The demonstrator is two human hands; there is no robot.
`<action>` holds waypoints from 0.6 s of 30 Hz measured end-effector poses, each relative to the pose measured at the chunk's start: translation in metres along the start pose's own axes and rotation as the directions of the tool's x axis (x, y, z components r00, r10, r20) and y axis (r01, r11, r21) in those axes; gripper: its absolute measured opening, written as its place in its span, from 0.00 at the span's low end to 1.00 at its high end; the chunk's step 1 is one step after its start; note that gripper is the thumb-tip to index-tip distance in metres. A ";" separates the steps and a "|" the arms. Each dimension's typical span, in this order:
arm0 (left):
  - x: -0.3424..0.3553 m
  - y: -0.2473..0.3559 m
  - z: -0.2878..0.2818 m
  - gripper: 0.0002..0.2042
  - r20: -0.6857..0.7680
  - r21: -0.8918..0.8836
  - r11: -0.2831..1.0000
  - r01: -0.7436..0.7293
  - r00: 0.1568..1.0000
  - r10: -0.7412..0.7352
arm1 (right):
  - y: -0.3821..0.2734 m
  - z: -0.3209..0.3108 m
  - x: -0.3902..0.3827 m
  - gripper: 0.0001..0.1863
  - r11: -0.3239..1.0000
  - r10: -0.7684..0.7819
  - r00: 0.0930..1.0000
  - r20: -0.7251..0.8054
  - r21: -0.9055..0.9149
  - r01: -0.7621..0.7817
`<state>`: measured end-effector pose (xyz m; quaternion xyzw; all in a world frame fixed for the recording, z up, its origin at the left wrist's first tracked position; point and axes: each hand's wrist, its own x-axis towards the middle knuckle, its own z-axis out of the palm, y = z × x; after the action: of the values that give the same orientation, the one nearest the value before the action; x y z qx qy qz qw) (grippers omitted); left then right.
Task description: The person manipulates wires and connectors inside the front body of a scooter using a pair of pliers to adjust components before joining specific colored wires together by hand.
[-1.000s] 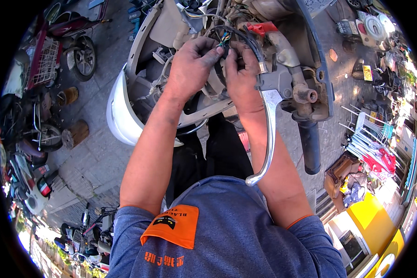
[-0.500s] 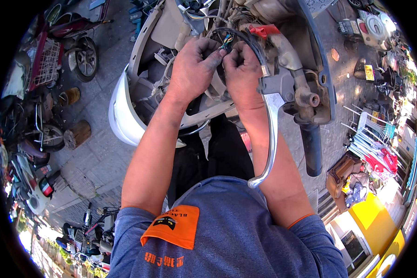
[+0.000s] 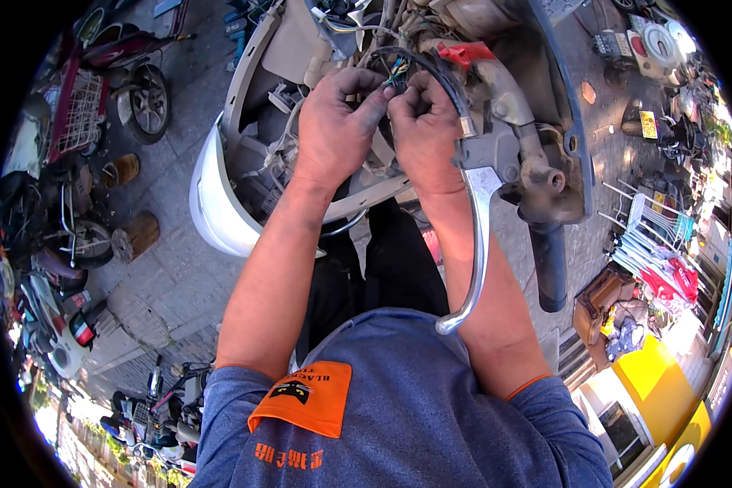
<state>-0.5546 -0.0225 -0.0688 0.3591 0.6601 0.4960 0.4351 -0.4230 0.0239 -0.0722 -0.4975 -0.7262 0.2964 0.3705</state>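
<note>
My left hand (image 3: 337, 122) and my right hand (image 3: 424, 122) meet over the opened front of a scooter. Thumb and fingers of both are pinched together on thin coloured wires (image 3: 398, 68), yellow, green and blue among them. Their ends are hidden behind my fingertips. A black cable (image 3: 433, 67) arches over my right hand toward the lever bracket. The silver brake lever (image 3: 481, 236) curves down across my right forearm, and a black handlebar grip (image 3: 548, 264) hangs to its right. Red tape (image 3: 464, 54) wraps part of the handlebar tube.
A white curved scooter panel (image 3: 215, 203) flanks my left forearm. Beyond it on the paved ground stand wooden stumps (image 3: 136, 236) and a scooter wheel (image 3: 146, 104). To the right are a brown armchair (image 3: 602, 305), folded metal racks (image 3: 651, 248) and more parked scooters (image 3: 655, 130).
Both hands stay pinched on the wires and have barely shifted. The handlebar with its lever and grip sits a touch lower and further right.
</note>
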 end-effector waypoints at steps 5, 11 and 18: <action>0.000 -0.001 0.004 0.10 -0.034 -0.086 0.996 -0.032 0.999 0.030 | -0.004 0.003 -0.002 0.05 0.993 0.118 0.993 0.031 0.025 -0.119; 0.000 -0.005 0.005 0.10 -0.021 -0.187 0.982 -0.025 1.000 0.022 | -0.003 0.005 -0.006 0.04 0.988 0.151 0.988 0.028 -0.021 -0.150; -0.001 0.000 0.001 0.12 0.111 -0.190 0.978 0.081 0.992 -0.060 | -0.007 0.000 -0.009 0.03 0.923 0.308 0.949 0.065 0.222 -0.315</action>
<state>-0.5529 -0.0234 -0.0687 0.3168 0.5970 0.5228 0.5195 -0.4247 0.0129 -0.0686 -0.5561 -0.6041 0.4404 0.3631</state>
